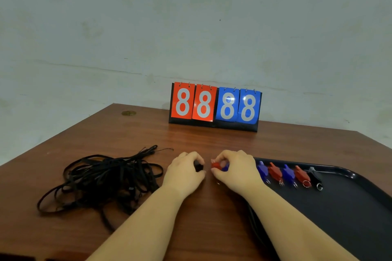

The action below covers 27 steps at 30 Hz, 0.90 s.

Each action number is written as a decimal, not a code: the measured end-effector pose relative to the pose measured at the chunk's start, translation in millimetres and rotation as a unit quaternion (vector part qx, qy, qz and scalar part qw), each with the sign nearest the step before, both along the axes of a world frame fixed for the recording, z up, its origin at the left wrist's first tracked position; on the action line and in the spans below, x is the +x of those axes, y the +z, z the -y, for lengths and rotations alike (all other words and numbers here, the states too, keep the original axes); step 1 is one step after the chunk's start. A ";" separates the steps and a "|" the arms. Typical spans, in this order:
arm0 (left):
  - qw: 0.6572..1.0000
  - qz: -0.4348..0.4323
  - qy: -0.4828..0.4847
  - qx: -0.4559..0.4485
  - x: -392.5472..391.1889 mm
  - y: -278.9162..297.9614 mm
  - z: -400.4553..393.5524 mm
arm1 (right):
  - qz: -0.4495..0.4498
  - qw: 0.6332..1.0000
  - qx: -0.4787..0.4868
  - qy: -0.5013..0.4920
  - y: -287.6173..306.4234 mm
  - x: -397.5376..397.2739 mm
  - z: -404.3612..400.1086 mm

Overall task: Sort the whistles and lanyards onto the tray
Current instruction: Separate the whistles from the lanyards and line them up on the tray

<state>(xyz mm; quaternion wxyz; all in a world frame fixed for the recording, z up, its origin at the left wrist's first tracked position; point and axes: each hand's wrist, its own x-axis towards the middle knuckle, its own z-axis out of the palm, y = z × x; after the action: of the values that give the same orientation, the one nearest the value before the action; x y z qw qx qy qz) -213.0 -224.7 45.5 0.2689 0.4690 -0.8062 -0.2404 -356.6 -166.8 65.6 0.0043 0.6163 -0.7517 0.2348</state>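
Observation:
My left hand (184, 172) curls round a black whistle (198, 166) on the wooden table. Just to its right, my right hand (235, 170) pinches a red whistle (216, 165), with a blue whistle (225, 168) partly hidden under the fingers. A dark tray (339, 214) lies at the right. Along its far edge sit several whistles in a row: blue (262, 170), red (275, 172), blue (289, 174), red (301, 175) and black (315, 177), each with a metal ring. A tangled heap of black lanyards (106, 180) lies on the table at the left.
A flip scoreboard (215, 107) showing 8s on red and blue cards stands at the back of the table (212, 140) against the wall. A small round brass fitting (128, 113) sits near the back left corner.

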 end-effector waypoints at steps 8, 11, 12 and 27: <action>0.996 -0.013 0.075 0.042 7.4 3.2 1.7 | 0.020 1.000 -0.014 -0.004 -2.2 7.7 3.3; 0.995 -0.022 0.074 0.060 8.9 4.9 1.3 | -0.012 1.000 -0.008 -0.023 -1.2 8.8 2.9; 0.995 -0.028 0.071 0.067 9.3 5.3 0.9 | -0.022 0.999 -0.001 -0.028 -0.6 8.8 2.4; 0.989 -0.061 0.046 0.123 15.8 8.6 4.3 | 0.001 0.999 0.025 -0.024 -2.2 5.8 1.3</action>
<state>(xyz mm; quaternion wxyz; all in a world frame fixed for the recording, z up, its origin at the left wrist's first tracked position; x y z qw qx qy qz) -197.2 -229.0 54.1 0.2688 0.5198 -0.7300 -0.3531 -350.8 -168.0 63.4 -0.0059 0.5974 -0.7722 0.2162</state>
